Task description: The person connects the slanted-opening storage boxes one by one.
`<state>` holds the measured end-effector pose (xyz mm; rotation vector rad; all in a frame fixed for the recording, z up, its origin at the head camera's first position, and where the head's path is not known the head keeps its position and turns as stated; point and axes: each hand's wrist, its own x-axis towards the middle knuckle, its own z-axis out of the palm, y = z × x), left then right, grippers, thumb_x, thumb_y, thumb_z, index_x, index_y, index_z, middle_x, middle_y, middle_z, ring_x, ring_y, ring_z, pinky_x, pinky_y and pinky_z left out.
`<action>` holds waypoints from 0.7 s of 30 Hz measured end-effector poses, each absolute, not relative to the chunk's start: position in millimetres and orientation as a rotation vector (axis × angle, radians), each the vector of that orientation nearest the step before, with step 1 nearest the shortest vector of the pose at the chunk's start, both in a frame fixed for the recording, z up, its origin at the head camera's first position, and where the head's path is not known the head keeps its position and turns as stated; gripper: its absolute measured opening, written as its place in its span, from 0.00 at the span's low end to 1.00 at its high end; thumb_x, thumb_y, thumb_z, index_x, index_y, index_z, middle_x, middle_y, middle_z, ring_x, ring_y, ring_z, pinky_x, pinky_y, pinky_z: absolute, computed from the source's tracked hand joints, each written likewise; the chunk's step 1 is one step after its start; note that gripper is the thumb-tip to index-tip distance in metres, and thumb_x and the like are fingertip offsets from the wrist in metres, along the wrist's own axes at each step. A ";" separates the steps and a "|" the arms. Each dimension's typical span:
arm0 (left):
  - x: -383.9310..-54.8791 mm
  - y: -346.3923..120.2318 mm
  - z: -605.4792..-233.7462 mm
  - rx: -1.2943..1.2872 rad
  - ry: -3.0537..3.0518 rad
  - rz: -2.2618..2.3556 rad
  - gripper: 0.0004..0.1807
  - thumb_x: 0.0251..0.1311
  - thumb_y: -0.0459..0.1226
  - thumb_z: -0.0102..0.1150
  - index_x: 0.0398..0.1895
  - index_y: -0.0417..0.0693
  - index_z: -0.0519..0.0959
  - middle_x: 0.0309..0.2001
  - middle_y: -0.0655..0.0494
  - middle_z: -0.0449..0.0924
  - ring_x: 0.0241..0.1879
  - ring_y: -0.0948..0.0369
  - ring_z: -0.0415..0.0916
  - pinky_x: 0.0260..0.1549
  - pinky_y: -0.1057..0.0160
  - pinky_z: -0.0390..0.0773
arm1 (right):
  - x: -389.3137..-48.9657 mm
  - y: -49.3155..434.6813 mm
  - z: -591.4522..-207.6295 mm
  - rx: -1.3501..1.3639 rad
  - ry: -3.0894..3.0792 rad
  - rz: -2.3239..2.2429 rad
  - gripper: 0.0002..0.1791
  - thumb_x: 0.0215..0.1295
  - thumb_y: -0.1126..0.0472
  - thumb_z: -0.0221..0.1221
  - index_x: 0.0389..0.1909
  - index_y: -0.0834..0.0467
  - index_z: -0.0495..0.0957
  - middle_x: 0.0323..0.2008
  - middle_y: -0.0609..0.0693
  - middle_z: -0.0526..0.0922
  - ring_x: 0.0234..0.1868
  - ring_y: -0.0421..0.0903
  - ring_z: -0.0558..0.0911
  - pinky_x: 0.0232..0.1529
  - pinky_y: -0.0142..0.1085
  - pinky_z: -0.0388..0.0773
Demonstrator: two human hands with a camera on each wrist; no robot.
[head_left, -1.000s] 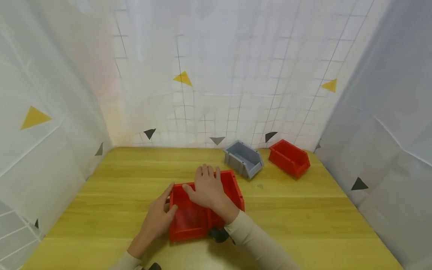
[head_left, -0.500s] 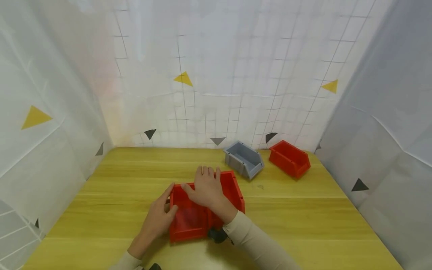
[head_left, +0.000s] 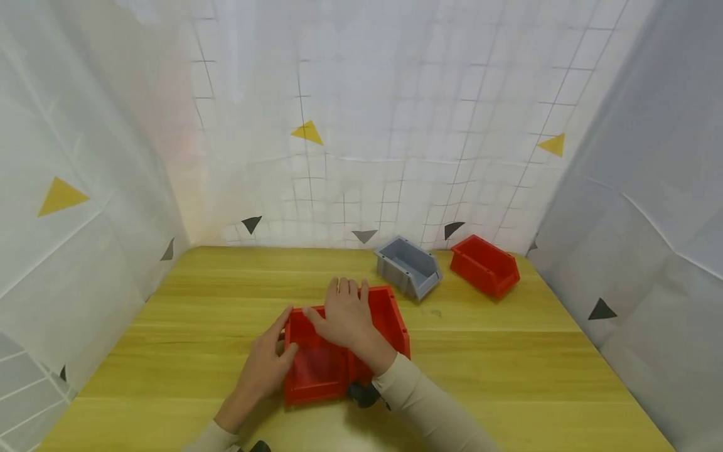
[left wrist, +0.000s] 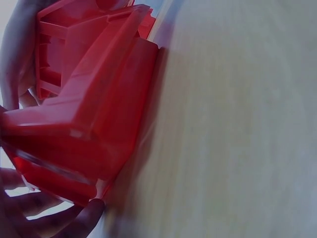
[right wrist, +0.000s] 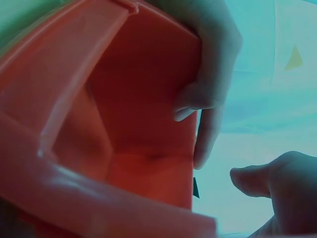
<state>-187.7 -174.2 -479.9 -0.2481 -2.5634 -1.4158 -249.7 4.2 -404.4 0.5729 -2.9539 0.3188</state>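
Two red storage bins stand side by side at the near middle of the table, the left bin (head_left: 316,367) and the right bin (head_left: 388,317). My left hand (head_left: 264,361) grips the left bin's outer side wall, thumb over the rim and fingers outside. In the left wrist view, those fingers (left wrist: 54,218) show along the bin's side. My right hand (head_left: 346,314) lies across the bins where they meet, fingers extended toward the back rim and covering part of both. Its thumb (right wrist: 252,179) sticks out apart from the left bin in the right wrist view.
A grey storage bin (head_left: 408,267) and another red bin (head_left: 486,267) stand farther back on the right of the wooden table (head_left: 508,364). White sheeting (head_left: 361,113) with triangle markers encloses the table's back and sides.
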 end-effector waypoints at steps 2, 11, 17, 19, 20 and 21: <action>-187.9 -174.1 -479.6 -0.243 -2.567 -1.414 0.40 0.67 0.28 0.56 0.82 0.47 0.59 0.70 0.40 0.71 0.55 0.43 0.82 0.50 0.46 0.84 | -249.6 3.7 -405.5 0.574 -2.950 0.310 0.48 0.70 0.34 0.57 0.74 0.69 0.64 0.68 0.64 0.70 0.69 0.63 0.66 0.74 0.65 0.48; -188.1 -174.0 -477.9 -0.221 -2.594 -1.377 0.39 0.68 0.29 0.56 0.82 0.48 0.59 0.71 0.42 0.71 0.57 0.43 0.81 0.55 0.42 0.80 | -250.8 2.4 -409.0 0.574 -2.943 0.287 0.48 0.70 0.34 0.57 0.74 0.69 0.64 0.68 0.65 0.70 0.69 0.62 0.67 0.74 0.65 0.47; -189.1 -173.4 -478.9 -0.213 -2.611 -1.356 0.40 0.68 0.30 0.57 0.83 0.50 0.59 0.71 0.43 0.71 0.57 0.44 0.81 0.56 0.41 0.80 | -249.8 3.8 -410.0 0.575 -2.937 0.299 0.48 0.70 0.34 0.58 0.74 0.69 0.64 0.68 0.65 0.70 0.68 0.62 0.67 0.74 0.65 0.48; -189.3 -173.1 -478.9 -0.211 -2.613 -1.354 0.39 0.68 0.30 0.57 0.83 0.49 0.59 0.71 0.43 0.71 0.57 0.44 0.81 0.56 0.41 0.80 | -249.9 3.8 -410.9 0.573 -2.937 0.305 0.48 0.70 0.35 0.58 0.74 0.69 0.64 0.68 0.65 0.70 0.69 0.63 0.67 0.74 0.65 0.48; -189.3 -173.1 -478.9 -0.210 -2.613 -1.354 0.39 0.68 0.30 0.57 0.83 0.49 0.59 0.71 0.43 0.71 0.57 0.43 0.81 0.55 0.41 0.80 | -249.9 3.7 -411.4 0.572 -2.939 0.308 0.48 0.70 0.35 0.58 0.74 0.69 0.64 0.69 0.65 0.70 0.69 0.63 0.67 0.74 0.65 0.48; -189.3 -173.0 -478.9 -0.210 -2.614 -1.351 0.39 0.68 0.30 0.57 0.83 0.49 0.59 0.71 0.43 0.71 0.57 0.43 0.81 0.55 0.41 0.80 | -250.0 3.6 -411.7 0.571 -2.941 0.310 0.48 0.70 0.35 0.58 0.74 0.69 0.64 0.69 0.65 0.70 0.69 0.63 0.67 0.74 0.65 0.47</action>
